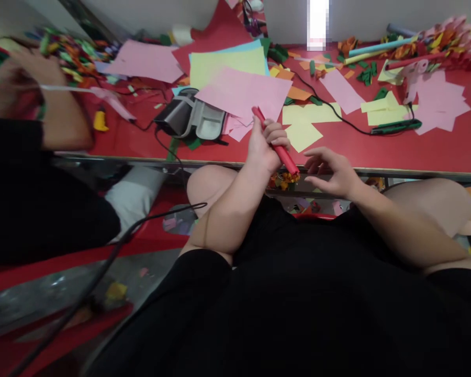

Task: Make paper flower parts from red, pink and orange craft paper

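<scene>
My left hand (267, 140) is wrapped round a red paper tube (284, 158), held at a slant over the table's front edge. The tube's lower end points toward my right hand (329, 170), which hovers just beside it with fingers apart and nothing in them. Behind the tube lie a pink sheet (247, 89) and a yellow sheet (223, 65), stacked over blue and red ones. Cut yellow paper pieces (304, 136) rest close to my hands.
A grey case (210, 119) sits left of my left hand. A pink glue gun (414, 78) stands at right near a green cutter (396, 126). Black cords cross the red table (408, 154). At left, a co-worker's arm (63, 115) reaches over paper flowers, beside another glue gun (115, 102).
</scene>
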### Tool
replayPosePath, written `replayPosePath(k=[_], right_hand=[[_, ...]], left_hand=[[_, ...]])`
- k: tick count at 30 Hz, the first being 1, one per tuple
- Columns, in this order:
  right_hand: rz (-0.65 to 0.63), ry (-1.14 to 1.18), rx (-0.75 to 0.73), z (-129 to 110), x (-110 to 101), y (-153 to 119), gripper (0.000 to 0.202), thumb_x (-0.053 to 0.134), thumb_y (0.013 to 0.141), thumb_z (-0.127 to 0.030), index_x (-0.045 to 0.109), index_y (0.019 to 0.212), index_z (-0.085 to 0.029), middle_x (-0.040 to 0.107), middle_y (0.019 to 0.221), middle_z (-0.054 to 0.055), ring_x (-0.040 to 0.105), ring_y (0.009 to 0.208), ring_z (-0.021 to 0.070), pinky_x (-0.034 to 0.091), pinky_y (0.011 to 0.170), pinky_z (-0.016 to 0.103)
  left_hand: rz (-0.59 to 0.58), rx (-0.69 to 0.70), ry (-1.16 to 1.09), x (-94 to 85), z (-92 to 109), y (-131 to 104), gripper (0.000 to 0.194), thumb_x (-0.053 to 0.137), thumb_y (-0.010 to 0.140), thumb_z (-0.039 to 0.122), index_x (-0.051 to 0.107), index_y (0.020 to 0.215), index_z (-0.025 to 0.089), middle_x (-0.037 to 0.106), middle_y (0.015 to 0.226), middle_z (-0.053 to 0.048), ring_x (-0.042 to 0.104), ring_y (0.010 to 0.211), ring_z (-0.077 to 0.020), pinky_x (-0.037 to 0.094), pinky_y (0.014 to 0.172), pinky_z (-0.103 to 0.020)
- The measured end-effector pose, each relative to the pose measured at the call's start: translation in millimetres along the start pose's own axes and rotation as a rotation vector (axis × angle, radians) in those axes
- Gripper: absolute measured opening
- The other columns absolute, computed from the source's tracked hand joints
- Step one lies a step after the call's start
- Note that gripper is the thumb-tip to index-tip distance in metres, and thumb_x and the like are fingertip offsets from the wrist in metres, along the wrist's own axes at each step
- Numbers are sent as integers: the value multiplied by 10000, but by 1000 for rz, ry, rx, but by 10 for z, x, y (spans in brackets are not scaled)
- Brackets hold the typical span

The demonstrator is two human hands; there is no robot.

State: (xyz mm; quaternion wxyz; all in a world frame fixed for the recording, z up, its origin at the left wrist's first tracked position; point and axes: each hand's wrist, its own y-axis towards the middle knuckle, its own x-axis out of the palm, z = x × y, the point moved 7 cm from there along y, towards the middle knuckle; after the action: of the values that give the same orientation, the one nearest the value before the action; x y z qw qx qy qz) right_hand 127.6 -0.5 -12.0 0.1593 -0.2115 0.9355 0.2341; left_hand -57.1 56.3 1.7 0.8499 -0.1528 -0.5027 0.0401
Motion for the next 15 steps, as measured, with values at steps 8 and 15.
replayPosePath(k=[8,15], right_hand=[[-14,84,-58,-184,210,60,562,952,931,-629,780,1295,-236,822,1042,20,733,823,155,609,746,299],[19,114,-16,-173,194,39,574,994,876,-640,808,1228,-228,813,980,13,716,801,161,598,733,309]], left_hand=[[78,-161,-183,-126,-243,12,598,387,1271,570,464,785,230,339,525,102,328,370,-41,304,403,-162],[58,-162,-152,-86,-278,-39,563,380,1283,518,478,808,233,351,529,94,315,387,-57,309,408,-169]])
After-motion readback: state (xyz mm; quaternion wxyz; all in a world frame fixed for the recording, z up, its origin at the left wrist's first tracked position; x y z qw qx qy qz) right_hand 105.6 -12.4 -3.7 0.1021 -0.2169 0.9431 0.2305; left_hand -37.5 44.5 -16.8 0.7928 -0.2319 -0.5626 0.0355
